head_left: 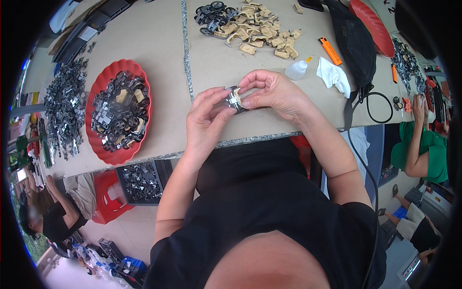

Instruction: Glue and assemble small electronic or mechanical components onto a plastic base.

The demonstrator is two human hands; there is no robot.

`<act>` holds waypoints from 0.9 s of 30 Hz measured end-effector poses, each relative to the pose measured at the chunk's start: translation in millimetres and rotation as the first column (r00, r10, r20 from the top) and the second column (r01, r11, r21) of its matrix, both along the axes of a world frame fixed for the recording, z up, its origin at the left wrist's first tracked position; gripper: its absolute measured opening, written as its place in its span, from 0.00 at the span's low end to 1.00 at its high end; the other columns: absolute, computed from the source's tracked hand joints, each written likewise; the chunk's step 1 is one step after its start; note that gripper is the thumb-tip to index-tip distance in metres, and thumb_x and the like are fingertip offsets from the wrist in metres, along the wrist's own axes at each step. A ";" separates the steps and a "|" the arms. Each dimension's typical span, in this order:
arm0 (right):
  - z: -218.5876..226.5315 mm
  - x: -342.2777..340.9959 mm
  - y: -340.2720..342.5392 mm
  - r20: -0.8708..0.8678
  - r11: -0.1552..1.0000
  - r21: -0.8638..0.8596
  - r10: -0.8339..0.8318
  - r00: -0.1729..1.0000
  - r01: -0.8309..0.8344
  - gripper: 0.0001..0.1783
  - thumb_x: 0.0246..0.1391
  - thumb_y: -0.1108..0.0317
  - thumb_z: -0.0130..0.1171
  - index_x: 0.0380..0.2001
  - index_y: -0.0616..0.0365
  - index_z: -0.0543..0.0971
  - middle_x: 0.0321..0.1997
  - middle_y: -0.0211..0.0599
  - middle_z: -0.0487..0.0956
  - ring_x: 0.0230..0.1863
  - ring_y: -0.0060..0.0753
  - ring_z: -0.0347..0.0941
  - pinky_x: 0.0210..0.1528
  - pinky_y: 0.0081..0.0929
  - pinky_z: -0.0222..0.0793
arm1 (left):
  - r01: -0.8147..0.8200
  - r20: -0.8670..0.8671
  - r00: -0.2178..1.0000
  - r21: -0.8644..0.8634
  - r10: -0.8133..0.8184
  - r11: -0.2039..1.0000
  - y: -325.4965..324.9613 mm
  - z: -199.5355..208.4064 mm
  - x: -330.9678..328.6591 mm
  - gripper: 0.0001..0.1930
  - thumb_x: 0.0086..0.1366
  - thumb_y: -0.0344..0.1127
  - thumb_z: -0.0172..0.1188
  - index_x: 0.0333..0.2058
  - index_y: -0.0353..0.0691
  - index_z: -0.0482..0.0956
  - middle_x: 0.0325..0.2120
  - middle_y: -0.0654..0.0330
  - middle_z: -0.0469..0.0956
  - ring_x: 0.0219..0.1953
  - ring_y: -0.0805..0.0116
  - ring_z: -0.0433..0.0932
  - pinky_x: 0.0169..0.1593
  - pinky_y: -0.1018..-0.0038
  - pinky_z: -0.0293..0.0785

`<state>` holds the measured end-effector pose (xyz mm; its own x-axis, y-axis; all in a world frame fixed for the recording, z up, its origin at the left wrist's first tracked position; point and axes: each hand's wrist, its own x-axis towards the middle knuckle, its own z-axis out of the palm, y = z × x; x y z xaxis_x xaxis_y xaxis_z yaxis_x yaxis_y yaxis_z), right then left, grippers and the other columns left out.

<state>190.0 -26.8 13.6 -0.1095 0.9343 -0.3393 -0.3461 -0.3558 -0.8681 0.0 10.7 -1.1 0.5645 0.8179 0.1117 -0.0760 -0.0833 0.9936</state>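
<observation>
Between my two hands, just above the near part of the table, is a small black, silver and tan wheeled part [235,99]. My left hand [208,114] pinches its left side with thumb and fingers. The thumb and fingertips of my right hand [273,94] close on its right, tan side. My fingertips cover some of its edges. Ahead of my hands lies a pile of tan plastic pieces [262,30], with black wheeled pieces [215,17] at its left end. To my left, a red scalloped tray [102,150] is heaped with dark wheeled assemblies [120,111].
Right of my hands stand a small white dropper bottle [296,70], a crumpled white cloth [333,77] and an orange box cutter [330,51]. A black bag [355,43] with a cord lies beyond. Dark metal parts [65,106] cover the far left. Other people sit on both sides.
</observation>
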 end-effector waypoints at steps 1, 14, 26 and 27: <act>0.2 0.0 0.0 -0.005 1.000 -0.001 -0.003 1.000 0.003 0.18 0.40 0.81 0.63 0.38 0.61 0.72 0.37 0.37 0.74 0.37 0.23 0.74 0.41 0.18 0.73 | 0.000 0.007 1.000 -0.003 0.000 1.000 0.1 -0.1 0.2 0.18 0.55 0.17 0.55 0.45 0.35 0.73 0.46 0.58 0.65 0.48 0.70 0.69 0.49 0.74 0.73; -1.8 -2.1 0.2 -0.012 0.998 -0.062 -0.013 1.000 0.012 0.16 0.44 0.77 0.62 0.39 0.63 0.72 0.36 0.36 0.75 0.36 0.24 0.74 0.37 0.19 0.74 | -0.006 0.014 1.000 -0.008 0.006 1.000 -0.5 -0.8 -0.3 0.17 0.53 0.19 0.58 0.44 0.35 0.74 0.45 0.58 0.64 0.44 0.69 0.73 0.46 0.77 0.75; -3.0 -3.3 -2.5 -0.037 1.000 -0.011 -0.019 0.999 0.019 0.17 0.43 0.78 0.62 0.39 0.63 0.72 0.37 0.37 0.75 0.36 0.23 0.73 0.38 0.18 0.72 | 0.007 0.063 0.998 -0.074 -0.002 0.997 0.2 -1.4 -1.0 0.17 0.53 0.17 0.58 0.43 0.34 0.74 0.44 0.59 0.64 0.44 0.70 0.72 0.46 0.76 0.75; -2.4 -3.9 -2.4 -0.026 1.000 -0.009 -0.018 1.000 0.018 0.17 0.43 0.78 0.62 0.39 0.63 0.72 0.37 0.37 0.75 0.36 0.23 0.73 0.38 0.18 0.72 | 0.008 0.064 0.998 -0.082 -0.003 0.997 -0.2 -1.2 -1.3 0.17 0.53 0.17 0.58 0.42 0.34 0.74 0.45 0.59 0.65 0.45 0.71 0.71 0.47 0.75 0.74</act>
